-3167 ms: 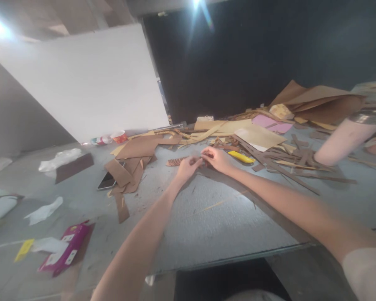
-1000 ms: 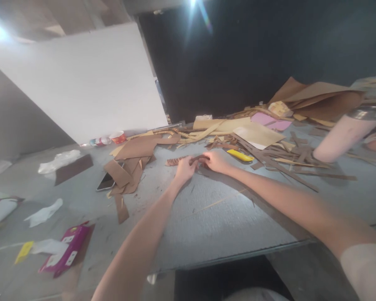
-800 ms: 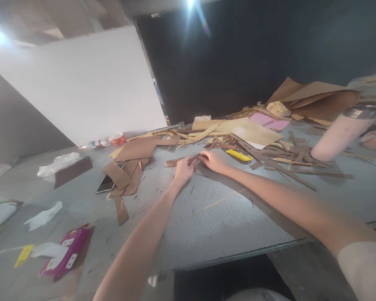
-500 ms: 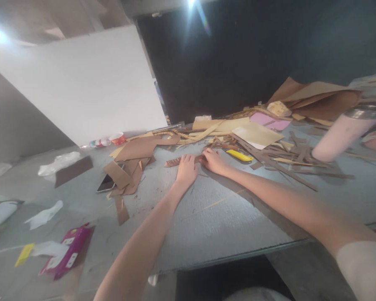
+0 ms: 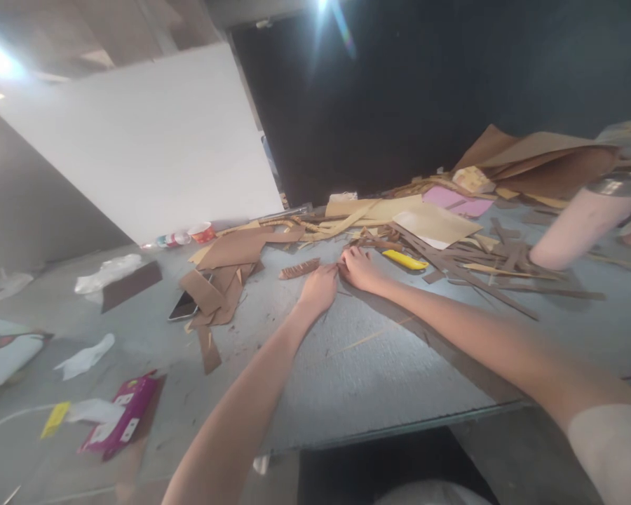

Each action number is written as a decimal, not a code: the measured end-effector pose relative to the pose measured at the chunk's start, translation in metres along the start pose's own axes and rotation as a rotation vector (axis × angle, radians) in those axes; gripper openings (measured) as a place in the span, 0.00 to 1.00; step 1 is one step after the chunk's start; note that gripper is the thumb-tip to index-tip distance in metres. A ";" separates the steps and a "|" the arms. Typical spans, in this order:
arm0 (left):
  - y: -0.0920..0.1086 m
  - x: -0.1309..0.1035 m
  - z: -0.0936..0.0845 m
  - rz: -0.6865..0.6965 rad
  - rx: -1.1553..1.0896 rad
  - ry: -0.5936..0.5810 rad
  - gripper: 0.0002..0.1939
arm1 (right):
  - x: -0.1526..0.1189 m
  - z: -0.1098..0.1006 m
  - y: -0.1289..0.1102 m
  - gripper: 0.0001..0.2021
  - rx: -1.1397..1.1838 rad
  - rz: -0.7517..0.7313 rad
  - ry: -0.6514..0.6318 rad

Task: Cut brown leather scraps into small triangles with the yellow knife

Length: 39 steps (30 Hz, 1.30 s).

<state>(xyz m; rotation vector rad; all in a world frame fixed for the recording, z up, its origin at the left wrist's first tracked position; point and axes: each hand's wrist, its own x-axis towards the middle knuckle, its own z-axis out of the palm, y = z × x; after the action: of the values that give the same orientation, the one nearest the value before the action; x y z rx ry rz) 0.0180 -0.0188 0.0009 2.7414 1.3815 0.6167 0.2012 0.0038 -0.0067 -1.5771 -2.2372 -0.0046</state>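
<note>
A short braided piece of brown strips (image 5: 299,268) lies on the grey tabletop, its ridged left part in plain sight. My left hand (image 5: 320,287) is at its right end, fingers curled down on it. Close against it, my right hand (image 5: 358,269) has bent fingers pinching the braid's strips, mostly hidden under the fingertips. A yellow cutter (image 5: 404,260) rests just right of my right hand. Behind and beyond it lies a heap of loose brown strips (image 5: 465,273).
Brown sheet offcuts (image 5: 236,249) partly cover a phone (image 5: 185,303) at left. A magenta wipes pack (image 5: 123,419) and white tissue (image 5: 85,356) lie nearer. A pink bottle (image 5: 575,228) stands at right. The table edge (image 5: 399,429) runs in front of me.
My left hand has slid right along the braid, closer to my right hand, uncovering more of the ridged part. The whole view has shifted slightly.
</note>
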 end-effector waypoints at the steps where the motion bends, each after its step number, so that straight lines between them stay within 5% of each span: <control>1: -0.001 0.000 0.000 -0.001 -0.002 0.001 0.23 | 0.000 0.000 0.000 0.13 -0.004 0.003 0.005; 19: 0.000 -0.001 0.000 -0.028 -0.058 0.018 0.20 | -0.003 -0.004 0.002 0.11 0.091 -0.015 0.066; 26: 0.000 -0.001 -0.001 -0.038 -0.060 0.016 0.23 | 0.003 0.000 0.003 0.10 0.148 0.149 0.060; 39: 0.003 -0.001 -0.004 -0.042 -0.081 0.011 0.23 | 0.006 0.001 0.006 0.09 0.230 0.173 0.055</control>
<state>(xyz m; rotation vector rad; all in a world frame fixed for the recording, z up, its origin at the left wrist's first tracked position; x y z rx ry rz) 0.0183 -0.0223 0.0043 2.6440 1.3803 0.6710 0.2043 0.0121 -0.0071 -1.6160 -1.9733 0.2457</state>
